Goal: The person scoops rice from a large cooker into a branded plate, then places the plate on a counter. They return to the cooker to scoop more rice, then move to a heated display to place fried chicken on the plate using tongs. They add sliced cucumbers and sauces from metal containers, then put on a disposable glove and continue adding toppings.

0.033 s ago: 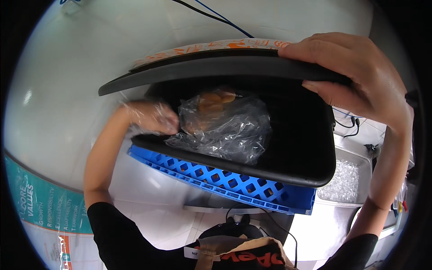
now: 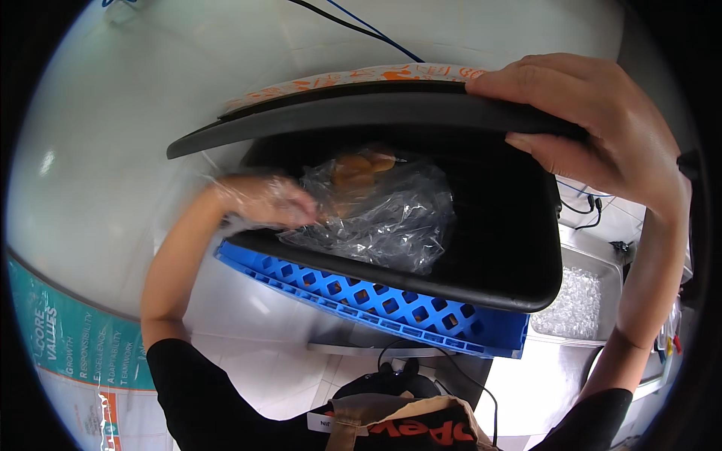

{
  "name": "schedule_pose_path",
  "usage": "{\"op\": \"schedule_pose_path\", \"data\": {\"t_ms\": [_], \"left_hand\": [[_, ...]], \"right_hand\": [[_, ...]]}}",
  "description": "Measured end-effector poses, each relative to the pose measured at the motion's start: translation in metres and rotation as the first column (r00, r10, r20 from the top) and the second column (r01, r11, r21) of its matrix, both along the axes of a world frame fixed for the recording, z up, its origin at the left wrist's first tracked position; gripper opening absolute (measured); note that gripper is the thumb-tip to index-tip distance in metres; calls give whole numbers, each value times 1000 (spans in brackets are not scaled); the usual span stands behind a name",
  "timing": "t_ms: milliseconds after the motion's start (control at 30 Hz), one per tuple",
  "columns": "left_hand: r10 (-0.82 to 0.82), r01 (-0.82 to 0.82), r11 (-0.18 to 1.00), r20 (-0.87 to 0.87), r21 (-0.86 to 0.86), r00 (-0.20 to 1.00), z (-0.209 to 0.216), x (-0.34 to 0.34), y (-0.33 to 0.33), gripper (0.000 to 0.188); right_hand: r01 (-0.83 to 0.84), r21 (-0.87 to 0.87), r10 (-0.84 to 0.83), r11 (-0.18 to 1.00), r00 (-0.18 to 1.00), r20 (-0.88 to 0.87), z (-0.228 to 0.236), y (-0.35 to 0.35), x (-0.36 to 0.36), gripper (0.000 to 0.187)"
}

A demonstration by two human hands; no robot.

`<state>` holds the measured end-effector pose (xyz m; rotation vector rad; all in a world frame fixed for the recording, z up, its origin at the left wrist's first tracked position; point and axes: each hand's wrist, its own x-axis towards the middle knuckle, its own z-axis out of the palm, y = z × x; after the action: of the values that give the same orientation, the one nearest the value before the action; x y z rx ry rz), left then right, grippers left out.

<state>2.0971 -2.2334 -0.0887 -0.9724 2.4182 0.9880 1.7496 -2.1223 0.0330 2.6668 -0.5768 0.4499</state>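
My right hand point(image 2: 602, 124) grips the right end of a black bin lid point(image 2: 361, 111), thumb underneath and fingers on top, keeping it tilted up. Below it is a black plastic bin point(image 2: 504, 233). Inside the bin lies a crumpled clear plastic bag point(image 2: 398, 218) with several round golden-brown buns point(image 2: 353, 169) showing through it. In a loose clear plastic glove, my left hand point(image 2: 271, 201) reaches over the bin's left rim to the left side of the bag. Its fingers are blurred, and I cannot tell whether they touch the bag.
The bin sits on a blue lattice crate point(image 2: 361, 293). A steel pan point(image 2: 602, 255) of clear ice-like pieces stands at the right. Behind the lid is a white, orange-patterned surface point(image 2: 353, 79). Cables point(image 2: 361, 26) hang along the pale wall, and a teal poster point(image 2: 83, 323) is at left.
My left hand has moved slightly right, further into the bin toward the bag. My right hand and the lid stay practically where they were.
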Motion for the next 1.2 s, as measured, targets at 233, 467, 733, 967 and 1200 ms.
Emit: {"op": "schedule_pose_path", "data": {"t_ms": [233,467,733,967,1200], "left_hand": [[-33,-36,933,-186,-358,982,-64,-67,-39,60],[319,-419,875,-362,-242,876,-60,-101,-42,68],[644,70,426,-357,902,676,-40,-84,-50,86],[786,-123,18,62,992,615,-39,-94,-77,61],[76,-117,974,-202,-196,976,-73,-119,-85,54]], "right_hand": [[34,-40,-33,999,999,9,3,-3,3,36],[4,-12,-3,1000,999,45,2,-1,2,39],[24,35,-27,999,998,62,6,2,1,37],[-37,-36,40,999,997,72,10,-6,4,36],[13,22,-15,1000,995,101,7,0,4,36]]}}
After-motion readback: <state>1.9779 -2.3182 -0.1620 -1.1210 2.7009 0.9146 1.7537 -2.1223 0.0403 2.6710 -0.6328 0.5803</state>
